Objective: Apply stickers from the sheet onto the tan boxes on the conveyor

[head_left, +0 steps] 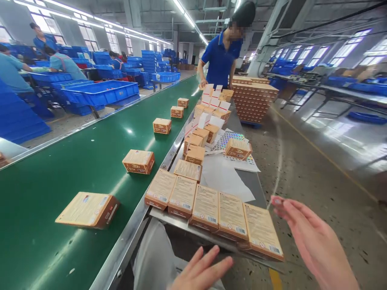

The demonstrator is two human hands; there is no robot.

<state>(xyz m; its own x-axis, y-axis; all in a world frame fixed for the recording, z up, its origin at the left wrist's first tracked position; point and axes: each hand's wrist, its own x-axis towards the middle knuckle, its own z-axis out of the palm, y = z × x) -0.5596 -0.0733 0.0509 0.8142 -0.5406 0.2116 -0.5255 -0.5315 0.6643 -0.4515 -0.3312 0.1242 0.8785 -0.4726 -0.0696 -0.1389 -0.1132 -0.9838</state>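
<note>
My left hand (202,270) is below the table's front edge, fingers spread and nothing in them. My right hand (317,237) hovers right of the table with thumb and fingertips drawn together. Whether something small is between those tips I cannot make out. Between the hands, along the table's near edge, lies a row of several closed brown-and-cream cartons, the rightmost carton (262,231) nearest my right hand. Another closed carton (188,170) lies just behind the row. Farther back stand several cartons (196,154), some with raised white flaps.
A green conveyor belt (99,161) on the left carries several spaced cartons, the closest being a tilted carton (87,209). Shiny sticker sheets (231,139) and white paper (223,177) lie on the table under a lone carton (238,148). A co-worker (222,56) in blue stands at the far end.
</note>
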